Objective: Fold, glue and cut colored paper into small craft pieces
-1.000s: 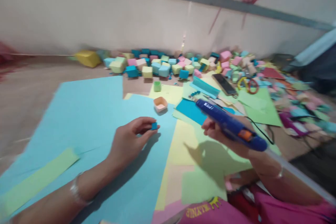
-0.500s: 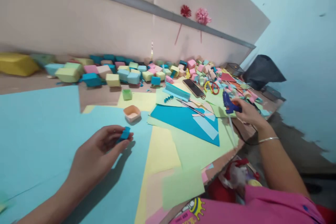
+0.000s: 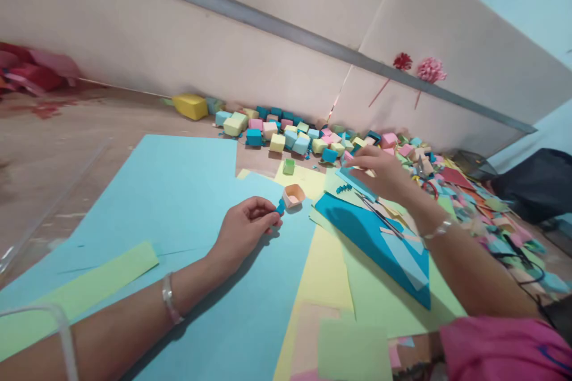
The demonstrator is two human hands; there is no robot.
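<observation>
Mid-frame, the left hand [image 3: 246, 227] pinches a blue paper piece [image 3: 280, 207] beside a peach paper box [image 3: 292, 190], while the right hand [image 3: 383, 171], right of centre, has an unclear grip.

Left hand [image 3: 245, 231]: bare, with a pale, glossy wristband [image 3: 168, 297] encircling the wrist, whitish above and faintly pinkish toward its lower edge. Right hand [image 3: 379, 174]: likewise bare; a slim, silvery bracelet [image 3: 440, 228] circles the wrist. Garment [image 3: 496, 348]: bright pink fabric, creased, visible below the right forearm [image 3: 473, 271], bearing a curved dark-blue marking [image 3: 555, 362], its full design cut off by the frame edge.
</observation>
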